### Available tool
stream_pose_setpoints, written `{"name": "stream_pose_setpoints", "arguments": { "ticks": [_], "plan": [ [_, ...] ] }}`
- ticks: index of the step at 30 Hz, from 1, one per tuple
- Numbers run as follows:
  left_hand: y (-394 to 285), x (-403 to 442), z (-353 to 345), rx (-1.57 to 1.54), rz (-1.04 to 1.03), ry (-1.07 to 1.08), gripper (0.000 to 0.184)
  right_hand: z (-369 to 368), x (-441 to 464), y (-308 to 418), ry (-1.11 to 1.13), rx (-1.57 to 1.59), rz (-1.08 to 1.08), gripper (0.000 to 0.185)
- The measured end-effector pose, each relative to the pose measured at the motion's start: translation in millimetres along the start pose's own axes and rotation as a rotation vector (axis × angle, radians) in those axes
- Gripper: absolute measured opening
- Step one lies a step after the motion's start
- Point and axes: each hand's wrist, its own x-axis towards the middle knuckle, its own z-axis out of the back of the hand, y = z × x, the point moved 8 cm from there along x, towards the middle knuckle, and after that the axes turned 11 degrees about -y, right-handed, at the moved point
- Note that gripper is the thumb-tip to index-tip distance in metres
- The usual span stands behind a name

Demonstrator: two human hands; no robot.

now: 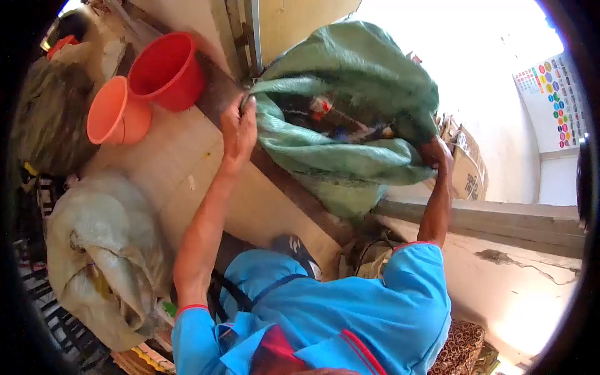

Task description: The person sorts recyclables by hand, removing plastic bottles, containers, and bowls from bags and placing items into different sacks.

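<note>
And there at twelve o'clock was the green sack, your left hand pinched tight on its rim at nine, your right hand, fingers partly hidden, clenched at three, apparently to stretch its mouth wide around jumbled contents.

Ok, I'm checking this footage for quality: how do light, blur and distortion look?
Head view: glare washes out much of the upper right, beside the poster; head view: the inside of the green sack is shadowed, its contents hard to make out; head view: the left hand looks slightly blurred; head view: a rounded black border suggests a wide lens.
</note>
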Motion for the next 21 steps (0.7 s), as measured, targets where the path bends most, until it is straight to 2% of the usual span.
{"name": "stream_pose_setpoints", "arguments": {
  "ticks": [1, 2, 3, 4, 6, 7, 8, 10, 13, 15, 16, 17, 18, 19, 20, 21],
  "plan": [
    [-4.2, 4.9, -0.7, -0.029, -0.013, 0.018, 0.027, -10.8, 17.1, -38.7, -0.076, -0.089, -0.140, 0.050],
    [-10.1, 2.5, -2.2, 0.065, -0.112, 0.012, 0.028, -16.5, 17.6, -66.6, -0.135, -0.179, -0.287, 0.055],
    [-4.9, -2.0, -3.5, 0.064, -0.111, 0.008, 0.028, -12.1, 14.1, -53.1, -0.135, -0.180, -0.283, 0.055],
    [2.3, -3.9, -9.2, 0.059, -0.131, 0.038, 0.028, 11.4, 18.2, -13.7, -0.244, -0.300, -0.208, 0.056],
    [-4.6, -12.4, -13.0, 0.047, -0.113, 0.076, 0.028, 34.3, 28.2, 56.7, -0.112, -0.282, -0.203, 0.048],
    [-4.8, -11.3, -9.3, 0.054, -0.104, 0.071, 0.028, 36.7, 27.7, 108.2, -0.113, -0.252, -0.034, 0.041],
    [-1.8, -13.3, -11.5, 0.045, -0.066, 0.110, 0.028, 32.0, 21.4, 160.0, 0.001, -0.282, 0.141, 0.034],
    [8.5, -13.9, -13.3, 0.035, -0.050, 0.160, 0.028, 3.1, 20.1, 203.1, 0.324, 0.251, 0.090, 0.033],
    [13.6, -20.4, -2.0, 0.176, -0.198, 0.084, 0.024, -37.5, 71.7, 216.2, 0.424, 0.861, -0.053, 0.038],
    [-11.7, -20.0, 6.4, 0.158, -0.238, 0.066, 0.020, 6.3, 95.3, 231.9, 0.549, 1.555, 0.176, 0.042],
    [-8.5, -21.9, 2.4, 0.215, -0.138, 0.155, 0.019, 38.8, 143.0, 213.5, 0.173, 1.335, 0.435, 0.044],
    [1.4, -33.0, -3.3, 0.269, -0.023, 0.257, 0.018, 68.5, 160.6, 198.3, -0.071, 1.116, 0.408, 0.047],
    [-3.0, -33.0, -4.0, 0.194, -0.147, 0.160, 0.018, 97.4, 177.5, 181.4, -0.285, 0.877, 0.335, 0.050],
    [-0.8, -27.5, -9.2, 0.186, -0.156, 0.157, 0.018, 144.3, 181.3, 169.0, -0.388, 0.680, 0.037, 0.050],
    [-2.3, -23.2, -11.7, 0.145, -0.181, 0.135, 0.018, 141.3, 217.5, 132.7, -0.478, 1.280, -0.156, 0.046],
    [-6.7, -20.7, -13.7, 0.103, -0.205, 0.113, 0.018, 137.3, 249.5, 97.1, -0.676, 1.884, -0.276, 0.042]
  ]
}}
